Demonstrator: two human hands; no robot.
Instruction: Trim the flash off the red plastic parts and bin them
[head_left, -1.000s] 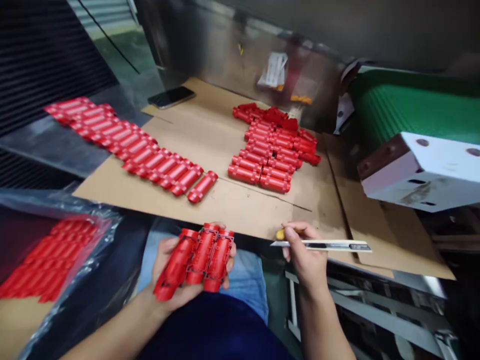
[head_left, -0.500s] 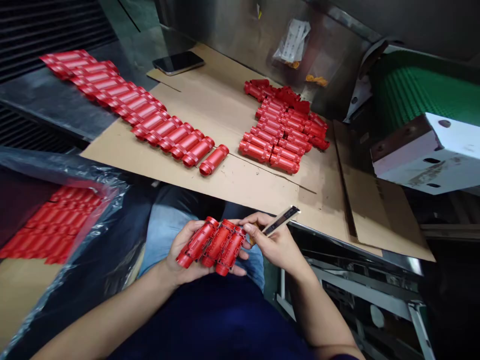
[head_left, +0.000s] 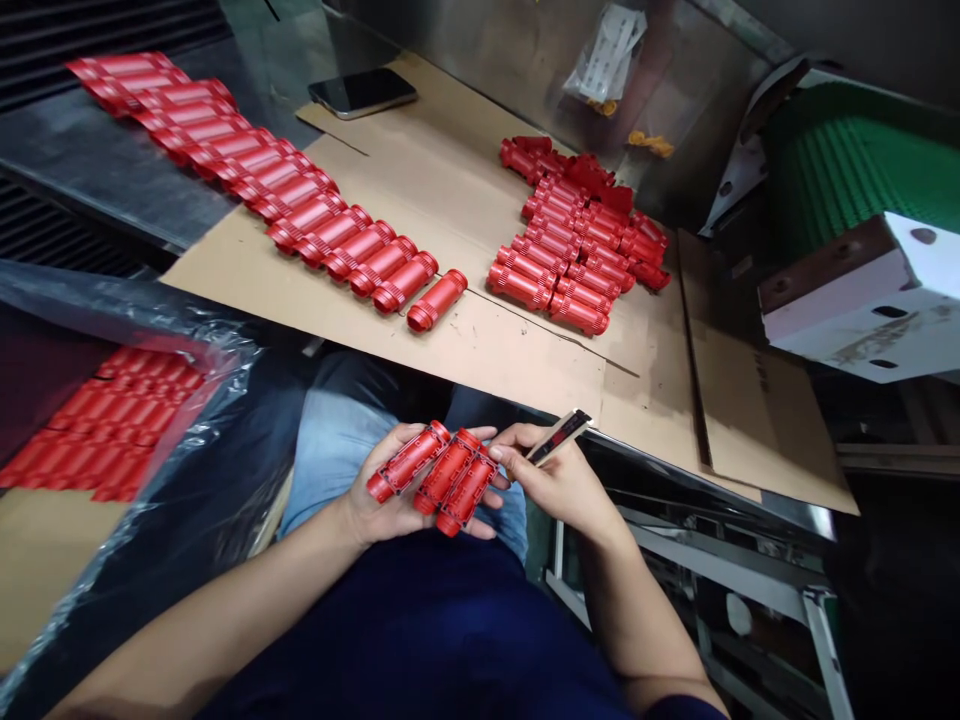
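**Three red moulded plastic tubes (head_left: pixel 442 472) lie across the left grip (head_left: pixel 397 482), with a utility knife (head_left: pixel 559 437) pinched in the right grip (head_left: pixel 551 475)**

The tubes sit side by side on the open left palm, held above the person's jeans (head_left: pixel 337 445). The left fingers (head_left: pixel 484 433) are spread beneath them, with their tips showing just past the tubes on the right. The right thumb and fingers press together on the knife's handle, which points up and away toward the far right. That grip is just beside the tubes, and its fingertips (head_left: pixel 504 444) come very close to them, though I cannot tell whether they touch.

Beyond the hands, a cardboard sheet (head_left: pixel 480 350) lies on a dark metal table (head_left: pixel 105 175). A long double row of red tubes (head_left: pixel 300 220) runs from the far left toward the middle, ending near a single tube (head_left: pixel 437 300). A heap of red tubes (head_left: pixel 574 235) stands to the right. A phone (head_left: pixel 362 92) lies at the far edge. On the left, more red tubes (head_left: pixel 112 425) lie under a clear plastic bag (head_left: pixel 161 315). A green conveyor belt (head_left: pixel 862 165) runs at far right.
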